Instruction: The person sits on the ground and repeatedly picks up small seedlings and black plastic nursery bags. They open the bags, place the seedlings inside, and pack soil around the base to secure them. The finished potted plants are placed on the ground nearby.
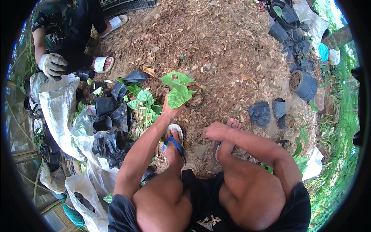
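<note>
My left hand [173, 108] is stretched forward over the ground, partly hidden by the broad green leaves [179, 90] of a plant, one leaf with a hole in it. The fingers are covered, so their grip cannot be told. A thin band circles that wrist. My right hand [216, 131] hangs beside my right foot, fingers curled down near the soil, with nothing visible in it. More leafy green plants [145, 100] lie left of my left hand, beside black plastic nursery bags [108, 107].
Wood chips and soil [220, 66] cover the ground. At left sit white plastic sacks [58, 107] and a person with a gloved hand [53, 65]. Two black grow bags [259, 114] and a grey plant pot [304, 84] lie at right, near stacked pots [278, 32].
</note>
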`<state>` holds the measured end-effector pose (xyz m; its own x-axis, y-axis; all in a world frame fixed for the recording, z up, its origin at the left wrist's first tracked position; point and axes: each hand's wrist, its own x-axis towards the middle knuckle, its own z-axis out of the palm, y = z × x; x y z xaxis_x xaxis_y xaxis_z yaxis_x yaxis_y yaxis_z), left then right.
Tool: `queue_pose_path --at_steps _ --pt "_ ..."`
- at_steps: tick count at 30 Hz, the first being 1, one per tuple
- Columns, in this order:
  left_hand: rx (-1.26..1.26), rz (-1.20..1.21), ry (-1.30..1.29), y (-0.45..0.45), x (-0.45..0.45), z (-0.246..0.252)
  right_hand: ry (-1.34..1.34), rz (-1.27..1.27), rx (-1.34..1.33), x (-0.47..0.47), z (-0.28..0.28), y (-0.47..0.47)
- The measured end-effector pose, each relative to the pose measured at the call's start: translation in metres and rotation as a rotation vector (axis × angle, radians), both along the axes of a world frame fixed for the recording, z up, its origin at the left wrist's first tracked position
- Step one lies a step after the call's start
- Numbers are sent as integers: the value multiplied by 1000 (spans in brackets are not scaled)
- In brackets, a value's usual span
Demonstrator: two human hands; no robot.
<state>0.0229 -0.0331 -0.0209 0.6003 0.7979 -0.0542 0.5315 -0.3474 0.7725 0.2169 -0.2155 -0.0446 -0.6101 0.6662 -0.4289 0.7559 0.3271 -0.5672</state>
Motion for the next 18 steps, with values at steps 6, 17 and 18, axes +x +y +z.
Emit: queue_pose_path --at_steps 6,17,18 --pt "70 6 80 2 -2 -5 61 -11 -47 7 -12 6" --pt "-132 102 -59 2 -2 -8 360 -982 61 39 58 103" --pt "-238 132 -100 2 -2 -8 361 -1014 40 32 62 109"
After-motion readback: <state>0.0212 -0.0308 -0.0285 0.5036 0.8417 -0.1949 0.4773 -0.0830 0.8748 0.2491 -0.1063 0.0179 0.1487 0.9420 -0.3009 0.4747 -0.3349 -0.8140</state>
